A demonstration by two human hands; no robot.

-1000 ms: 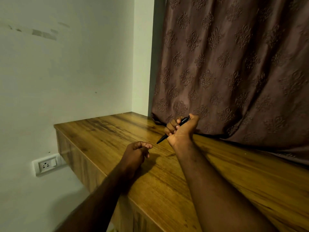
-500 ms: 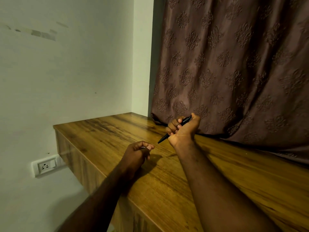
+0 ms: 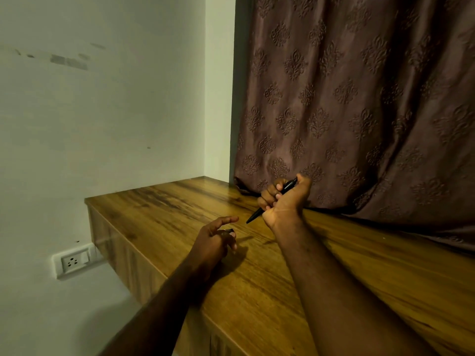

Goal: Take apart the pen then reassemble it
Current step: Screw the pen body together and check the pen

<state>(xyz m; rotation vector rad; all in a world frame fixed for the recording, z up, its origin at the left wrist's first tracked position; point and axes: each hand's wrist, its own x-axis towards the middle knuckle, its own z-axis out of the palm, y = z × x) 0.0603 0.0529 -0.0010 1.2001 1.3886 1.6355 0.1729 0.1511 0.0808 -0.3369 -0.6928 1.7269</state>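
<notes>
My right hand (image 3: 285,199) is raised a little above the wooden table (image 3: 334,265) and grips a black pen (image 3: 255,215) in a fist. The pen slants down to the left, its tip showing below the fist and its top end sticking out by the thumb. My left hand (image 3: 214,240) rests on the table just left of the pen tip, index finger stretched out. A small dark part (image 3: 229,230) sits between its thumb and fingers; what it is I cannot tell.
A brown patterned curtain (image 3: 359,98) hangs behind the table and drapes onto its back edge. A white wall stands at the left, with a socket (image 3: 73,260) below the table's left end. The table's front edge runs diagonally under my forearms.
My left hand has uncurled: its index finger now points out toward the pen tip and a small dark part shows in its fingers. My right hand holds the pen as before.
</notes>
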